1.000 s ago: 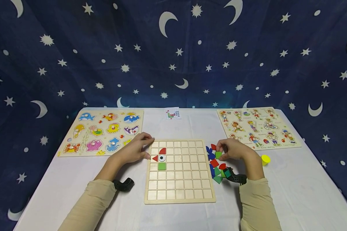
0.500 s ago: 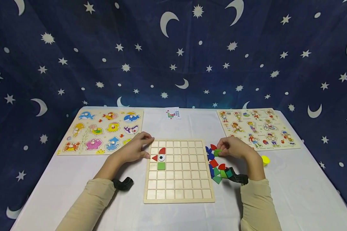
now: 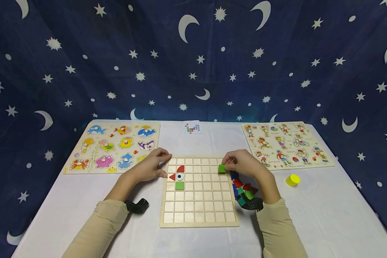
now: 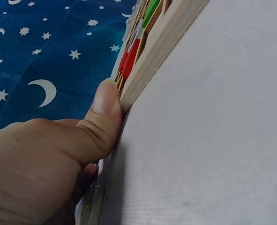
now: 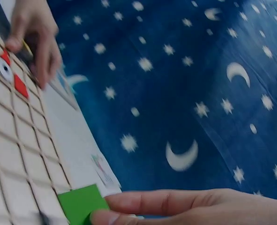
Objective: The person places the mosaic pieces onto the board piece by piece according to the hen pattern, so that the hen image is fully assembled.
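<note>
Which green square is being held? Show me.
The green square tile pinched by the right hand; the one below the eye tile lies unheld on the grid board.

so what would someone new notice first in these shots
A newcomer's eye would likely land first on the dark blue cloth, scattered with white moons and stars, behind the table. Next comes the pale gridded board in the middle, where a white eye piece sits beside a red triangle near the left edge. Then the bright green square tile, pinched in the right grip at the board's right side.
</note>
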`<state>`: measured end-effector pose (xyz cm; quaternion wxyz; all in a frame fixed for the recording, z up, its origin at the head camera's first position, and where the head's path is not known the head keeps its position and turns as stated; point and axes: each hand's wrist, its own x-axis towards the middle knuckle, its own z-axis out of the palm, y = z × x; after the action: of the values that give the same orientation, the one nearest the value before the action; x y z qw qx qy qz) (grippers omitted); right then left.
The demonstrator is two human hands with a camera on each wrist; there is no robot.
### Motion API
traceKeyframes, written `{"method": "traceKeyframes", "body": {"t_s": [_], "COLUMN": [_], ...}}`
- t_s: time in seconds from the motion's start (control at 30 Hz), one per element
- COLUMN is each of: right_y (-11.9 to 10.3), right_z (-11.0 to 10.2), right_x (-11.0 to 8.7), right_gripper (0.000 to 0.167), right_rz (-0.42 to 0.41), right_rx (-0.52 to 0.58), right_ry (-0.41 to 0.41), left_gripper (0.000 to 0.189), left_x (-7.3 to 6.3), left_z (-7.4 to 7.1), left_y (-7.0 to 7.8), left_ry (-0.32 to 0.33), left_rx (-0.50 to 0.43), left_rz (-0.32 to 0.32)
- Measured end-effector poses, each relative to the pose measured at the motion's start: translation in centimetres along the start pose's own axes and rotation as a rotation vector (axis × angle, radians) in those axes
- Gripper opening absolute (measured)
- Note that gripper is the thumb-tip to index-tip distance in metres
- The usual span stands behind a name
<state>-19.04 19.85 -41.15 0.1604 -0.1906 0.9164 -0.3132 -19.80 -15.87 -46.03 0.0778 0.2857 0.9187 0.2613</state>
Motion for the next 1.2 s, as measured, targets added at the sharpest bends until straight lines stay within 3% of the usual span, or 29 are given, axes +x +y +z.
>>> {"method": "traceKeyframes", "body": {"t_s": [0.3, 0.53, 0.83, 1.2], "right_y": [-4.7, -7.1, -8.4, -8.9], "right_z": [4.1, 6.8, 8.9, 10.0], "right_x": [1.4, 1.8, 1.9, 1.9], "right_gripper": [0.005, 0.003, 0.004, 0.004], "right_rz": [-0.171, -0.218, -0.257, -0.263], "right_rx": [-0.026, -0.028, -0.003, -0.08], "right_ry": [-0.046, -0.116, -0.161, -0.152], "left_gripper": [0.075, 0.074, 0.074, 0.074], "left_x": [0.1, 0.2, 0.0, -0.1], "left_z": [0.0, -0.1, -0.2, -0.2], "left_y": [0.0, 0.1, 0.1, 0.1], "left_ry": [-0.002, -0.004, 0.019, 0.022], "left_rx": [-0.003, -0.006, 0.003, -0.004], "left_rz": [0.0, 0.001, 0.038, 0.036]}}
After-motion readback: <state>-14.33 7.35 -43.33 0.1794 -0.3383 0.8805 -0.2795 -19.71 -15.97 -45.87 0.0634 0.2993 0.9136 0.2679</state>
